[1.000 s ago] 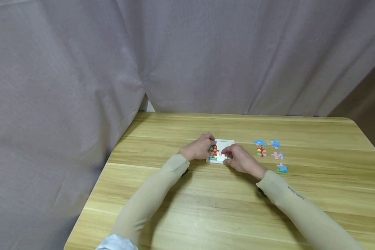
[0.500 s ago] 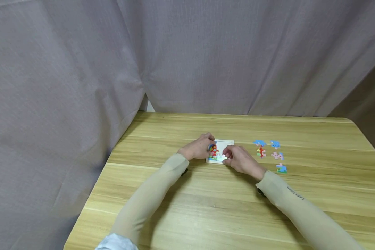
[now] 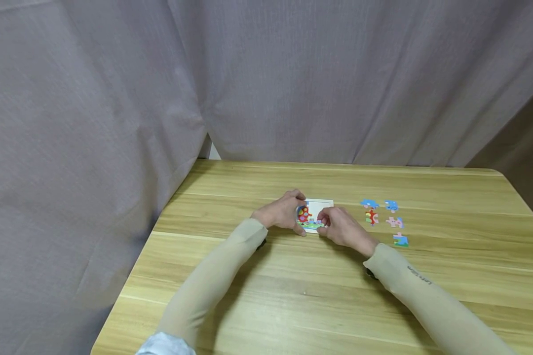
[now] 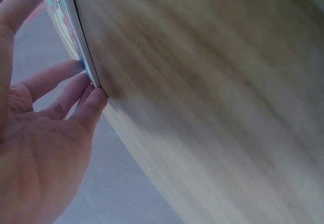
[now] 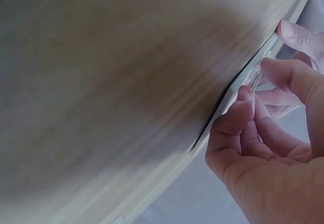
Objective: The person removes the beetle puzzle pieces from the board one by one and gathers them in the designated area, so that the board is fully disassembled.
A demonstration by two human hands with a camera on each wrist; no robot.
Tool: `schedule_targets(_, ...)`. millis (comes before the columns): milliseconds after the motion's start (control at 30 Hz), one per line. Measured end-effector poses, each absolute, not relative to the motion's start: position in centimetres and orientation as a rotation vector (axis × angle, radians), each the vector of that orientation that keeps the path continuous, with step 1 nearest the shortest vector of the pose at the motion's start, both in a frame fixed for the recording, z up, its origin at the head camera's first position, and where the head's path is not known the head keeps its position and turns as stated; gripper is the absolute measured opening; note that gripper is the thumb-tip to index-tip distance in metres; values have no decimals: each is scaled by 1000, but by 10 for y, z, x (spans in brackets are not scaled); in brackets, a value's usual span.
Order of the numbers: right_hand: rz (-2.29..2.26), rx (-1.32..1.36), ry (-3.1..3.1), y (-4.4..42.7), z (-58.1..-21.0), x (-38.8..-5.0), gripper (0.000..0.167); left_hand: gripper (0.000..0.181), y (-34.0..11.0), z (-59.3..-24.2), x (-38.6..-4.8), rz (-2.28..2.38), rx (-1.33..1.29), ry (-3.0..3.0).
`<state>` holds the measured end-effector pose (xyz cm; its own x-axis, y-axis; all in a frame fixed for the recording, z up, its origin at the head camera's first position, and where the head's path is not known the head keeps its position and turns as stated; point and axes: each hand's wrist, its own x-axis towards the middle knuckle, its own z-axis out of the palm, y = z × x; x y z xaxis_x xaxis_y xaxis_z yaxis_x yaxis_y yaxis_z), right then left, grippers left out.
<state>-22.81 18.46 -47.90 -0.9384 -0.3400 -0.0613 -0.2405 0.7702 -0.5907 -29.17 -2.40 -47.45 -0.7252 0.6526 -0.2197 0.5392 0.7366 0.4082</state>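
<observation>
A white-framed jigsaw board [image 3: 323, 201] lies on the table, with picture pieces in its left part, including a red spotted one [image 3: 304, 215]. My left hand [image 3: 284, 211] holds the board's left side, thumb at the near edge and fingers at the far left corner; the left wrist view shows fingertips [image 4: 93, 100] against the board's rim. My right hand [image 3: 343, 226] pinches a thin puzzle piece [image 5: 256, 82] between thumb and finger, low over the board's near right part. Those fingers hide much of that piece.
Several loose puzzle pieces lie right of the board: a blue one [image 3: 369, 203], another blue one [image 3: 391, 205], a red one [image 3: 371, 217], a pink one [image 3: 395, 222] and a blue-green one [image 3: 400, 240]. A grey curtain [image 3: 275, 88] hangs behind the wooden table [image 3: 275, 305].
My left thumb has come out to the board's near edge. Glare on the near row has faded, so its colours show. My right hand stays nearly in place.
</observation>
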Motion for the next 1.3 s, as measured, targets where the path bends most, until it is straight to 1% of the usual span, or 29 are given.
schedule_targets(300,-960,-438,2819,196,-480,-225,22,95,-23,-474,-291,449,921,2620)
schedule_targets(567,-997,-394,2809,214,-475,-218,19,98,-21,-476,-291,440,911,2623)
schedule_targets(900,-1019,-431,2851,244,-472,-206,14,99,-22,-477,-292,437,889,2612)
schedule_targets(1167,-953,-405,2907,268,-473,-195,21,99,-23,-477,-291,451,863,2605)
schedule_targets(1300,-942,-390,2933,281,-474,-192,22,98,-22,-477,-291,453,872,2604)
